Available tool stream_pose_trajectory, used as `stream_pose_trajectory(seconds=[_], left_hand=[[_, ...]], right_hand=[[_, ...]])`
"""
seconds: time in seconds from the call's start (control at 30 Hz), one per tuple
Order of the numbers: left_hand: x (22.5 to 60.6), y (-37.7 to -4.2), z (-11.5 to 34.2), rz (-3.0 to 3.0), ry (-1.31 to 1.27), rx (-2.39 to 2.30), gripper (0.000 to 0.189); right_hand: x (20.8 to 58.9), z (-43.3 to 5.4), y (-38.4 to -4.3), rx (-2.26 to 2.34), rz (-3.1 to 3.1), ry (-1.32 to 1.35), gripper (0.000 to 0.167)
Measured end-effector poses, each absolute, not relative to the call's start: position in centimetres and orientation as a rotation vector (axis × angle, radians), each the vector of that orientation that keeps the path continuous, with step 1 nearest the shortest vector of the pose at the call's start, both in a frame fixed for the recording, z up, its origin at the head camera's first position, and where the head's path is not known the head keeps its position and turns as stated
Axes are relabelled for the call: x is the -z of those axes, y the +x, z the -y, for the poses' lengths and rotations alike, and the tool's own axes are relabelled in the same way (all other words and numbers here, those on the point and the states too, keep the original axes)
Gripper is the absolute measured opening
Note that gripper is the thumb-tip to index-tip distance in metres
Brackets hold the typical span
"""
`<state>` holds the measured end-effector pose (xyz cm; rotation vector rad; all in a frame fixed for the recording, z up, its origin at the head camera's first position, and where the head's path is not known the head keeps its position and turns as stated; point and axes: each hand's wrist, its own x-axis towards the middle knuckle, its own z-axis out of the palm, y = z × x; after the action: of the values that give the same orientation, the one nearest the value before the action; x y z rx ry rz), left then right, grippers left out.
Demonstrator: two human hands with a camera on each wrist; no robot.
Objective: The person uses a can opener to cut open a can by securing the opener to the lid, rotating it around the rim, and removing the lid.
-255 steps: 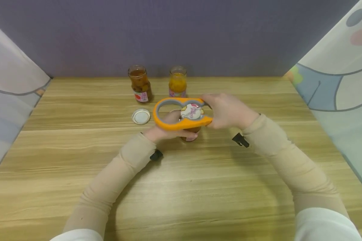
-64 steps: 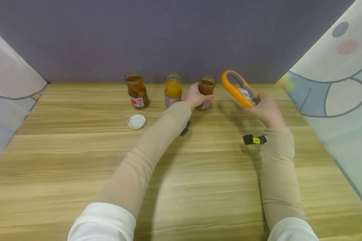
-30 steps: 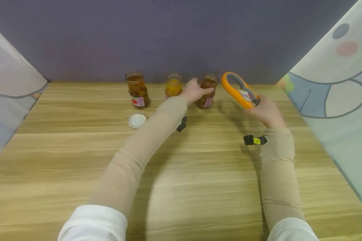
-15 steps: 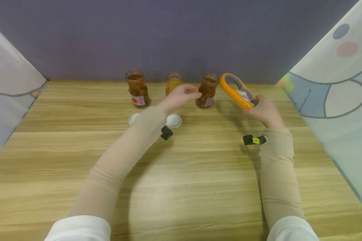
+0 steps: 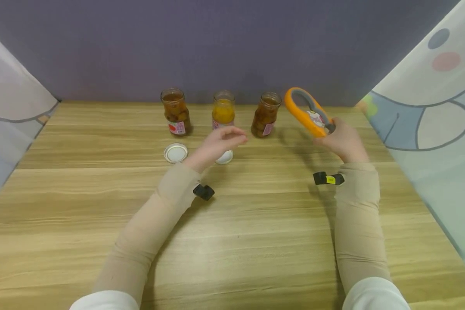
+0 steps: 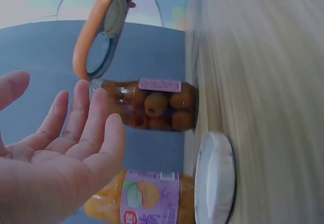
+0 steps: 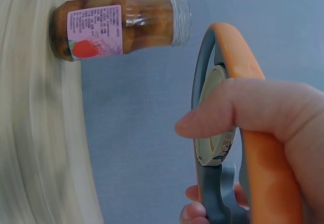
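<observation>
My right hand [image 5: 345, 142] grips an orange and grey jar opener [image 5: 304, 121] above the table's right side. A printed lid [image 5: 316, 118] sits within the opener's ring; the right wrist view shows my thumb across it. Nearest the opener stands an open glass jar of brown fruit [image 5: 266, 115]. My left hand [image 5: 216, 147] hovers with relaxed fingers and holds nothing, partly covering a white lid [image 5: 224, 158]. Behind it is an open jar of yellow fruit [image 5: 223, 113], its label turned to the left wrist view.
Another open jar of brown fruit [image 5: 176, 113] stands at the back left, with an upturned lid [image 5: 176, 153] in front of it. A dark grey wall [image 5: 232, 47] rises along the wooden table's [image 5: 248, 241] back edge.
Earlier the opener was around the right jar's lid; now that lid is off, inside the opener. My left hand has let go of this jar at the back and drawn back leftward.
</observation>
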<state>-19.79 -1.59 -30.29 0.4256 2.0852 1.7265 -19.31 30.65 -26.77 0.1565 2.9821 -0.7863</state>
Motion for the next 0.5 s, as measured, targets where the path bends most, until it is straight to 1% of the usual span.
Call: stream_pose_trajectory(seconds=[0.3,0.5], left_hand=[[29.8,-20.0,2.4,-1.979,0.398,-1.899,0.035],[29.7,-19.4,2.7,-1.998,0.362,-1.875,0.038]], right_hand=[[26.3,-29.8,-18.9,0.780,-3.048,0.090,0.048],[26.1,-27.6,-18.8,0.805,-3.025,-0.055,0.047]])
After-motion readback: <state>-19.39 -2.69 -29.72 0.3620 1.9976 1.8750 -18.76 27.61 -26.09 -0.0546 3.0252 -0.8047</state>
